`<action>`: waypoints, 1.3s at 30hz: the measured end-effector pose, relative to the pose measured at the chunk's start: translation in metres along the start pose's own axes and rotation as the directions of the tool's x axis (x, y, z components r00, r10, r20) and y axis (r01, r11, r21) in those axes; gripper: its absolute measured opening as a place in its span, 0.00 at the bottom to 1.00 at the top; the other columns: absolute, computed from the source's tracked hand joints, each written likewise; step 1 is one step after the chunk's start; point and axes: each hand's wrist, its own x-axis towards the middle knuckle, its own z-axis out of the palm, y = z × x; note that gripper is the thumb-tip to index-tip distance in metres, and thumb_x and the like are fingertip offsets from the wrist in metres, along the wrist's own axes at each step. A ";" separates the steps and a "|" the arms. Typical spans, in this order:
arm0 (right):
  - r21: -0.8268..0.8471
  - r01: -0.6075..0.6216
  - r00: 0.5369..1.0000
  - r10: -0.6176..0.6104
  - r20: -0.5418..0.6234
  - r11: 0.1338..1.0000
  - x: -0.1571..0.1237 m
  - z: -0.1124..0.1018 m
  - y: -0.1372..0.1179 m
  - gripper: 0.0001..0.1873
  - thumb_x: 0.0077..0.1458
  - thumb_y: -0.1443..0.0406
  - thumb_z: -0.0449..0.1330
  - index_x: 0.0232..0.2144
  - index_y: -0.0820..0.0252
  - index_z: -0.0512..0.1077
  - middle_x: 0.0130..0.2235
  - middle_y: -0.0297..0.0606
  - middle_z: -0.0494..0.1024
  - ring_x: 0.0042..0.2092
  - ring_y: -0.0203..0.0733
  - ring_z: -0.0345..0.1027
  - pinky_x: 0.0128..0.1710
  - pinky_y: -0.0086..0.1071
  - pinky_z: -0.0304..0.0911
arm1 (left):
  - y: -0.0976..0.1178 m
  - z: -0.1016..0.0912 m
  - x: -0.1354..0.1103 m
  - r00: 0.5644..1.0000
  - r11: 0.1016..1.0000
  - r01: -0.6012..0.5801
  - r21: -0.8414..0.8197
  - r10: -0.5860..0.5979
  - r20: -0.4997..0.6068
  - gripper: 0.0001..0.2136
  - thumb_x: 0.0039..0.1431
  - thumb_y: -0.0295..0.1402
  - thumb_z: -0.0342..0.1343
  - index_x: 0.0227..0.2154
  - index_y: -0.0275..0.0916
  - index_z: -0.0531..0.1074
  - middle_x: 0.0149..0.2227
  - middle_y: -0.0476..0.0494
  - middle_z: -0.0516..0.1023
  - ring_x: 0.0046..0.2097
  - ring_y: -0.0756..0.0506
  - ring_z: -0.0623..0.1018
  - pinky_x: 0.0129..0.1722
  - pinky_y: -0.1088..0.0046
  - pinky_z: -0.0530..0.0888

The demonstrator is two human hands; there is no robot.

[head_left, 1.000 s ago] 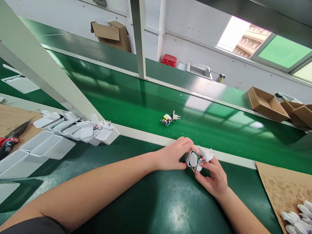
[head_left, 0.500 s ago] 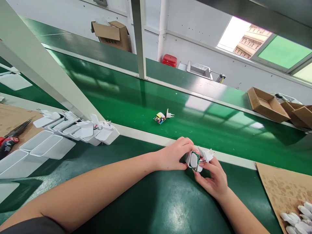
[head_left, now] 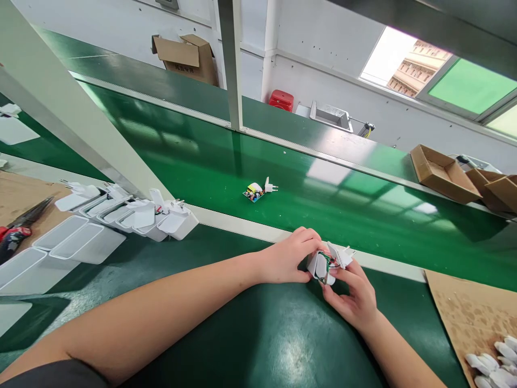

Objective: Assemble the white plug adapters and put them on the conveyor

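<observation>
My left hand (head_left: 287, 257) is closed around a white charger casing (head_left: 311, 264) near the front edge of the green belt. A circuit board (head_left: 322, 266) with a large pale block on it sits at the casing's mouth, partly inside as far as I can see. Fingers of my right hand (head_left: 357, 297) pinch that circuit board from the right and below. Joined to it by thin wires, a white plug cover (head_left: 342, 255) with two pins tilts above my right fingers. Farther off, another board with a plug (head_left: 254, 192) lies on the green belt (head_left: 194, 161).
At left stand several white casings (head_left: 86, 242), some with plug covers on top, beside red-handled pliers (head_left: 18, 234) on cardboard. Small white parts (head_left: 490, 361) lie on cardboard (head_left: 456, 307) at right. A slanted post (head_left: 89, 113) rises at left; open boxes (head_left: 442, 172) stand at far right.
The loose board with its plug has shifted left along the belt, as have the white parts at far left. My hands and the casing have hardly moved; the plug cover is tilted slightly differently.
</observation>
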 end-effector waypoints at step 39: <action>-0.035 -0.067 0.997 0.068 0.027 0.997 -0.008 -0.002 0.008 0.31 0.61 0.70 0.71 0.64 0.54 0.73 0.58 0.52 0.80 0.56 0.56 0.81 0.52 0.47 0.82 | 0.002 0.001 0.002 0.998 0.997 0.017 0.070 -0.021 0.053 0.28 0.57 0.40 0.72 0.58 0.42 0.70 0.53 0.38 0.77 0.55 0.35 0.78 0.54 0.59 0.76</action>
